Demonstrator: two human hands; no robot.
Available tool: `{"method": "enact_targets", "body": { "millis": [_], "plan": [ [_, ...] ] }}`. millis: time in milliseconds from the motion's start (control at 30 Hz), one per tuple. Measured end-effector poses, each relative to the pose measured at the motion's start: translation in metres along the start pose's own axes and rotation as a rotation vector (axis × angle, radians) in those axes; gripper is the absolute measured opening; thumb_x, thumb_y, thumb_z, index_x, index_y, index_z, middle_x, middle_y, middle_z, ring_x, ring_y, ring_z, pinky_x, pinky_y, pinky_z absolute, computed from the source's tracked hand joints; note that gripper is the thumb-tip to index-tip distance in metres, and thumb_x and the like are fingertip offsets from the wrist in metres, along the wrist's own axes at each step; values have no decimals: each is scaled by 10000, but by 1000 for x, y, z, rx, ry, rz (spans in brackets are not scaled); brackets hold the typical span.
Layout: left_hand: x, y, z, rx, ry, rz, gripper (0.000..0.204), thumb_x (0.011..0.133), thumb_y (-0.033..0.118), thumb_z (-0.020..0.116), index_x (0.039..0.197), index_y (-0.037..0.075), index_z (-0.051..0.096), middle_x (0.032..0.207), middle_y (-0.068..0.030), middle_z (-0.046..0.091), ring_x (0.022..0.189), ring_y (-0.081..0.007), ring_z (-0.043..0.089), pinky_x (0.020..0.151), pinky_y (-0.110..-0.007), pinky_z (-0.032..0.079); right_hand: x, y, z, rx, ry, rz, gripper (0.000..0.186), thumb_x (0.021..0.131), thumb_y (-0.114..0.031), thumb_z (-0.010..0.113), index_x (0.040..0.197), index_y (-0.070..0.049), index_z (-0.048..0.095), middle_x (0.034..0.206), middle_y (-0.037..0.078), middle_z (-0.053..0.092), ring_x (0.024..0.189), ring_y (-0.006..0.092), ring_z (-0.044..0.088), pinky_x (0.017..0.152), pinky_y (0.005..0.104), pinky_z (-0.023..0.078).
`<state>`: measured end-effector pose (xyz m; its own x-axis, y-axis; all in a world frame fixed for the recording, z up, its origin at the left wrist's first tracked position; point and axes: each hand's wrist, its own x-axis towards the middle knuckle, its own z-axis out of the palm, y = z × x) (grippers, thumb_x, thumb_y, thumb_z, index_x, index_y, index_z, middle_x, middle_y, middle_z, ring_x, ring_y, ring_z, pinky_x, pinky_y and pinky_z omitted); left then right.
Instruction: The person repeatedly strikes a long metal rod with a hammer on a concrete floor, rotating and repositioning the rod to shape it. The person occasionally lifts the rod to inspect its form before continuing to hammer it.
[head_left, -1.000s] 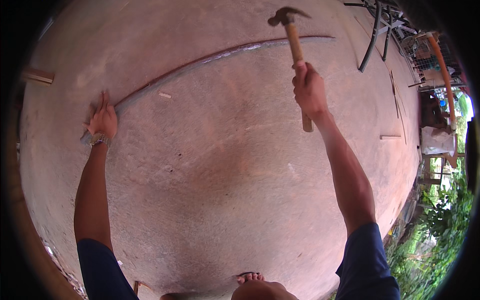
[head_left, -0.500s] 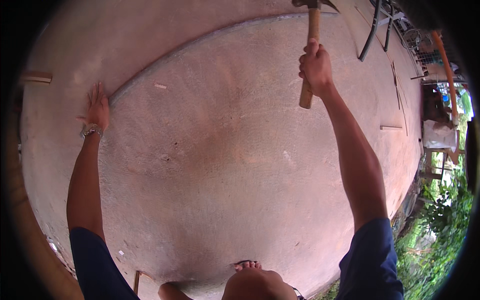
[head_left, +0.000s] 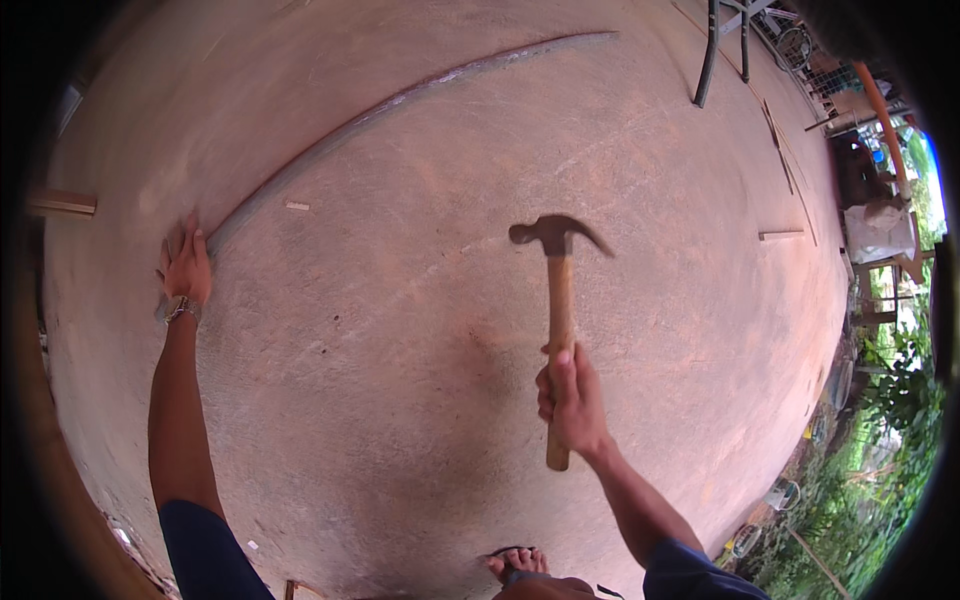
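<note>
A claw hammer (head_left: 562, 300) with a dark metal head and wooden handle is held upright in my right hand (head_left: 577, 402), its claw pointing right. My fingers wrap round the lower part of the handle. Over on the left, my left hand (head_left: 187, 268) is stretched out with fingers extended, beside the near end of a long, thin, dark strip (head_left: 400, 95). The strip runs across the concrete floor and appears bent in this view. Whether that hand touches the strip or only the floor, I cannot tell.
A small pale wood piece (head_left: 297, 206) lies near the strip. Another wood block (head_left: 62, 203) is at the far left. Thin sticks (head_left: 780, 150), a short wood piece (head_left: 781, 235) and dark metal legs (head_left: 707, 60) are at right. My foot (head_left: 518, 562) is below.
My right hand has brought the hammer down and toward me, from the far right to the middle. My left hand has shifted slightly nearer, still stretched out.
</note>
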<state>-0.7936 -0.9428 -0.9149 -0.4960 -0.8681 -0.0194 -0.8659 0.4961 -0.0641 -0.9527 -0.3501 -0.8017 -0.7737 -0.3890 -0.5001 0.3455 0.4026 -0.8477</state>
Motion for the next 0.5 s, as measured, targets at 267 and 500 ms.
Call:
{"method": "enact_targets", "body": {
  "millis": [267,500],
  "plan": [
    [-35,-37,1,-91,143,389,617,1055,372,583,1501,-16,404,1400,-274,484,1289,-479,457,1143,-546,370,-109,108,-11,95,-146,163,428,1139,-467,401,1262,-67,496,791,-13,492,593,63,463,524,250,423],
    [-145,-14,-51,-74,-7,714,302,1018,152,626,1201,-79,563,1224,-311,599,1145,-486,576,945,-534,498,-134,124,-30,203,-133,217,458,1145,-481,358,1213,-57,516,774,8,509,610,88,509,539,291,471]
  ]
}}
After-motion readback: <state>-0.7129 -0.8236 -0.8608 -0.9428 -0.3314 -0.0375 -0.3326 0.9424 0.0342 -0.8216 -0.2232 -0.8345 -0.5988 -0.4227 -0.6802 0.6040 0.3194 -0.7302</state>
